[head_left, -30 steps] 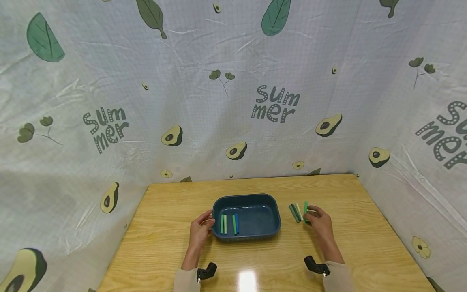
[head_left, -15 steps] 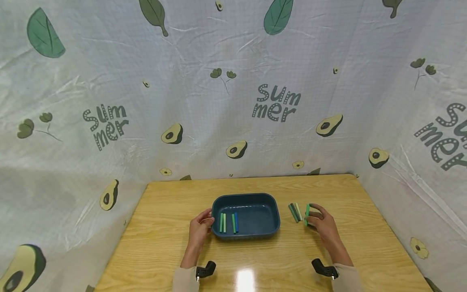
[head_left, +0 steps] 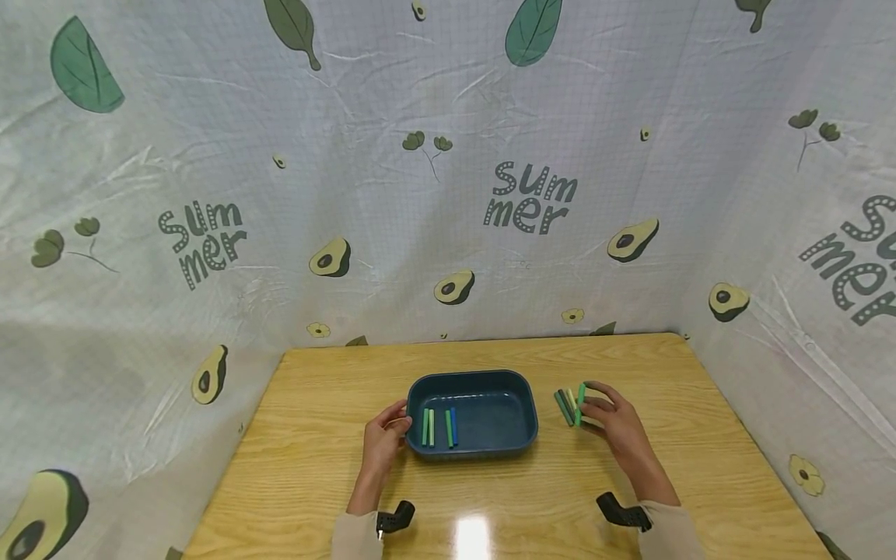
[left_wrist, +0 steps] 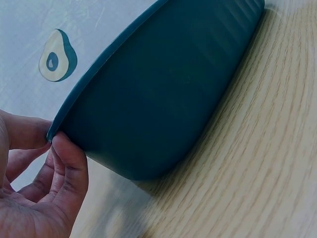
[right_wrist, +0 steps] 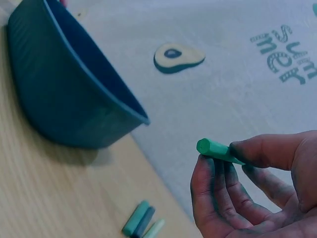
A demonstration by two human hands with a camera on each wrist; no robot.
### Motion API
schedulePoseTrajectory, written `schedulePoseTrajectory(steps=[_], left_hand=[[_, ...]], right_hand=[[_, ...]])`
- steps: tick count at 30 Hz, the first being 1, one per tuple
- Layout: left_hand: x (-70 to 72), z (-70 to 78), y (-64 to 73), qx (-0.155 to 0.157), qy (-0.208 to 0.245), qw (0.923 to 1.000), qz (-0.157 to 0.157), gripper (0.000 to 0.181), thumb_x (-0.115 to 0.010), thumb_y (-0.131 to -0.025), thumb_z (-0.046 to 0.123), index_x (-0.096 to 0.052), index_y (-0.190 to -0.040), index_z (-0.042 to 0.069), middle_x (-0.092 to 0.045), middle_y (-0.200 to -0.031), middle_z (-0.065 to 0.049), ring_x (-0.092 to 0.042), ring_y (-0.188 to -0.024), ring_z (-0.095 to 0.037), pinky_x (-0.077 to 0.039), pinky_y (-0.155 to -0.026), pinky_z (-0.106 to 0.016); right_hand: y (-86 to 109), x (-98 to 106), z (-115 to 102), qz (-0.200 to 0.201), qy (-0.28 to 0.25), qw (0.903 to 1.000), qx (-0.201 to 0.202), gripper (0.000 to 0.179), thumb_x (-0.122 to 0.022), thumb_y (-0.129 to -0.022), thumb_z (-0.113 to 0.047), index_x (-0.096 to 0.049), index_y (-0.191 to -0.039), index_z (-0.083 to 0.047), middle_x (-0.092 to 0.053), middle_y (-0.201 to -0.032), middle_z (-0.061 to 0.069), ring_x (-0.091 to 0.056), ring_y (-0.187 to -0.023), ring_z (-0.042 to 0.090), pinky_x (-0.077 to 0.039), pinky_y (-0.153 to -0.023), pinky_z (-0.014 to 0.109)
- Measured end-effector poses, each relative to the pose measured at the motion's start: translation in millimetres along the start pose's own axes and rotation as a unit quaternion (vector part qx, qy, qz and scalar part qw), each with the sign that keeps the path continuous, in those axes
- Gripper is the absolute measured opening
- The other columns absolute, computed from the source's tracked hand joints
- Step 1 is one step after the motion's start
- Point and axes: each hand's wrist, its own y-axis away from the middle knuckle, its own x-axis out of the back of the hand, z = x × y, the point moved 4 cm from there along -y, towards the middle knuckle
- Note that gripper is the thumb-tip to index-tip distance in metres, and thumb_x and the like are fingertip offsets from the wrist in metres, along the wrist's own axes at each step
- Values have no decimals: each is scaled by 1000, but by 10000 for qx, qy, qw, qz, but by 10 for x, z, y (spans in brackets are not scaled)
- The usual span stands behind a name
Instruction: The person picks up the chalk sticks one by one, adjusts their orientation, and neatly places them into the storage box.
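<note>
In the head view, my left hand (head_left: 385, 442) is at the left end of a dark blue plastic bin (head_left: 493, 424). The left wrist view shows its thumb and fingers pinching the bin's rim (left_wrist: 74, 94). My right hand (head_left: 619, 428) holds a bright green chalk stick (right_wrist: 218, 150) between thumb and fingertips, raised above the table; those fingers are smudged dark green. Beside it on the table lie a green chalk stick (right_wrist: 135, 218), a darker one (right_wrist: 144, 223) and a pale yellow one (right_wrist: 155, 229), close together. Inside the bin's left half, green, pale and blue chalk sticks (head_left: 449, 429) lie in two pairs.
The wooden table (head_left: 336, 381) backs onto a white printed sheet (head_left: 392, 210) that hangs behind and at both sides. A black wrist camera (head_left: 621, 513) sits on the right forearm, another (head_left: 396, 517) on the left.
My right hand first drew slightly right with the green chalk stick, then lifted and moved back left, over the pale stick in view. The left hand and bin stay put.
</note>
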Motion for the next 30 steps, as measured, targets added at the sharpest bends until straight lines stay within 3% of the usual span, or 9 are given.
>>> schedulePoseTrajectory(steps=[6,11,16,26,30], left_hand=[[0,12,9,-29,0,10000,9,38,-62,-92,2,-61,-130,2,-58,-116,-19,-59,-85,-7,-50,-63,-26],[1,11,20,49,-23,10000,-2,38,-61,-93,1,-61,-131,2,-58,-118,-20,-58,-86,-8,-50,-63,-25],[1,10,27,67,-39,10000,-35,38,-61,-93,1,-61,-132,2,-58,-120,-21,-58,-87,-10,-50,-64,-25],[9,11,29,69,-32,10000,-11,38,-61,-93,1,-62,-131,3,-58,-119,-20,-58,-87,-9,-51,-63,-25],[8,19,39,69,-31,10000,-6,38,-61,-93,1,-62,-131,3,-58,-119,-20,-58,-86,-9,-51,-62,-25]], right_hand=[[-39,-105,-144,-298,-21,9994,188,61,-57,-100,-21,-30,-152,-5,-43,-145,29,-63,-102,6,-50,-97,47],[-87,-234,-243,-492,-7,9986,210,57,-58,-99,-16,-33,-149,-3,-55,-132,22,-65,-96,9,-48,-98,52],[-117,-400,-314,-612,53,9980,135,54,-58,-98,-13,-37,-146,-2,-61,-123,15,-66,-90,10,-52,-93,49],[-166,-702,-387,-625,-124,9979,-128,49,-59,-96,-8,-43,-141,-1,-61,-124,21,-66,-92,14,-51,-94,53],[-204,-811,-417,-711,-173,9971,-190,48,-60,-95,-7,-44,-140,-1,-61,-123,21,-66,-92,17,-55,-90,47]])
